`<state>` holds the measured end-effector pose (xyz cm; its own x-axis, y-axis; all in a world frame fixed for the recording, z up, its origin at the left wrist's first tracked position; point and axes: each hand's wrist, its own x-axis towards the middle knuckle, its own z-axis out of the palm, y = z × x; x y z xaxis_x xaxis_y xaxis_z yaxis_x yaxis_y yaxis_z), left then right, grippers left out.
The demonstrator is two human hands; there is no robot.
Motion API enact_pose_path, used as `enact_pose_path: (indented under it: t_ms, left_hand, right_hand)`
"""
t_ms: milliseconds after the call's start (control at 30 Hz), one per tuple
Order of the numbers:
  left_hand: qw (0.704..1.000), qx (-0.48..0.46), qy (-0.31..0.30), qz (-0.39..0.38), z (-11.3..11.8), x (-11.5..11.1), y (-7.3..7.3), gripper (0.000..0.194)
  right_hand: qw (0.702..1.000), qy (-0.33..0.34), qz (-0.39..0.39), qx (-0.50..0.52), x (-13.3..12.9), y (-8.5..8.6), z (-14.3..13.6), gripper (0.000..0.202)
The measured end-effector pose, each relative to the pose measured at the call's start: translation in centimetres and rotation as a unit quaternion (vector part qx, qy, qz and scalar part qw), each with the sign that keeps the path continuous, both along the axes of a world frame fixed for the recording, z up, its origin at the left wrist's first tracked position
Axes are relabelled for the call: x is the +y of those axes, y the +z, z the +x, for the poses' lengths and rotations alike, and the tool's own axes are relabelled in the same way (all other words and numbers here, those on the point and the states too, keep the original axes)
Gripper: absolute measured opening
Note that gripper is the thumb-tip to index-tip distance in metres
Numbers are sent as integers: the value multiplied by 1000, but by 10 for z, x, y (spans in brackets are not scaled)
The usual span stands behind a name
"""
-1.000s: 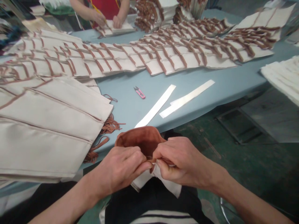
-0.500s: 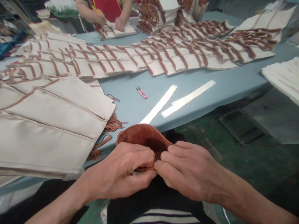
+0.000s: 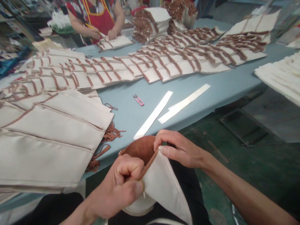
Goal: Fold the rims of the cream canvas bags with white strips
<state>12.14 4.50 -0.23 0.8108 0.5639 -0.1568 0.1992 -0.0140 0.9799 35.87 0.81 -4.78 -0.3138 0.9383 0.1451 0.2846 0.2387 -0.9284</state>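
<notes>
Over my lap I hold a cream-white fabric piece [image 3: 165,182] with a brown suede-like inside, its edge curving round like an open pouch. My left hand [image 3: 125,184] pinches the rim at the left between thumb and curled fingers. At a pointed corner of the same rim, my right hand [image 3: 178,148] grips with thumb and fingertips. The brown lining shows behind and between the hands. The white outer side hangs down below them, with a seam along its right edge.
Pink thread snips [image 3: 138,100] and white strips [image 3: 153,115] lie on the blue table [image 3: 122,97]. Stacked white panels [image 3: 51,140] with brown cords [image 3: 112,132] are at left. Overlapping brown-edged pieces [image 3: 126,67] cross the table. Opposite, a person in a red apron [image 3: 97,18] handles a white piece.
My hands have moved apart, the right one up along the rim, the left slightly left. The white outer side now shows. The whole view has shifted a little.
</notes>
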Motion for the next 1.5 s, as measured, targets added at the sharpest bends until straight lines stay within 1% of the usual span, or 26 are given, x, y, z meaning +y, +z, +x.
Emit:
enact_pose_path:
  t_ms: [100, 167, 200, 267, 333, 367, 433, 500, 533, 567, 600, 633, 700, 767, 833, 933, 1067, 1167, 1267, 1400, 1500]
  left_hand:
    - [1000, -6, 14, 8, -4, -7, 6, 37]
    - [999, -23, 5, 34, -11, -13, 6, 42]
    - [998, -35, 2, 59, -16, -15, 4, 44]
    - [991, -54, 11, 126, -24, -18, -2, 48]
    - [983, -51, 28, 174, -29, -14, -8, 52]
    - [983, -40, 27, 177, -30, -11, -9, 52]
    - [989, -4, -6, 146, -27, -1, -8, 50]
    - [992, 36, -59, 106, -20, 10, -1, 33]
    - [991, 44, -80, 101, -16, 15, 3, 31]
    - [989, 41, -95, 109, -10, 19, 7, 38]
    - [986, 25, -103, 130, -5, 21, 11, 40]
    - [982, -1, -107, 154, -1, 23, 14, 35]
    - [974, -51, -105, 194, 7, 24, 20, 18]
    - [972, -71, -98, 203, 12, 24, 23, 11]
    - [977, -60, -84, 188, 15, 25, 24, 6]
    - [984, -45, -71, 155, 17, 29, 23, 9]
    - [989, -64, -69, 115, 19, 32, 19, 18]
    - [993, -50, -60, 93, 20, 32, 14, 18]
    - [994, -30, -58, 92, 22, 31, 11, 17]
    - [994, -3, -45, 95, 26, 29, 9, 21]
    - [997, 17, -43, 67, 29, 28, 9, 21]
  right_hand:
    - [1000, 2, -8, 20, 7, -5, 0, 21]
    - [1000, -2, -4, 22, 6, -3, 0, 18]
    - [1000, -8, -3, 22, 5, 1, 1, 14]
    - [1000, -24, 0, 16, 0, 12, 3, 8]
    - [999, -40, 17, 8, -7, 30, 6, 9]
    - [998, -46, 30, 5, -10, 40, 8, 12]
    - [997, -52, 57, -1, -16, 59, 9, 14]
    - [996, -52, 74, -9, -20, 75, 8, 15]
    - [996, -49, 78, -14, -21, 81, 7, 15]
    - [996, -44, 79, -20, -22, 85, 5, 15]
    - [996, -42, 80, -26, -23, 87, 2, 15]
    - [995, -41, 79, -35, -23, 87, 0, 15]
    - [995, -42, 70, -55, -22, 86, -5, 13]
    - [994, -49, 59, -72, -20, 84, -7, 12]
    - [993, -59, 51, -85, -17, 84, -8, 12]
    - [989, -74, 63, -107, -12, 85, -8, 14]
    - [990, -72, 55, -111, -7, 82, -5, 13]
    - [990, -70, 50, -108, -5, 75, -3, 11]
    - [990, -71, 50, -107, -5, 68, -2, 11]
    - [990, -76, 39, -111, -5, 59, 2, 12]
    - [991, -79, 29, -105, -6, 54, 5, 13]
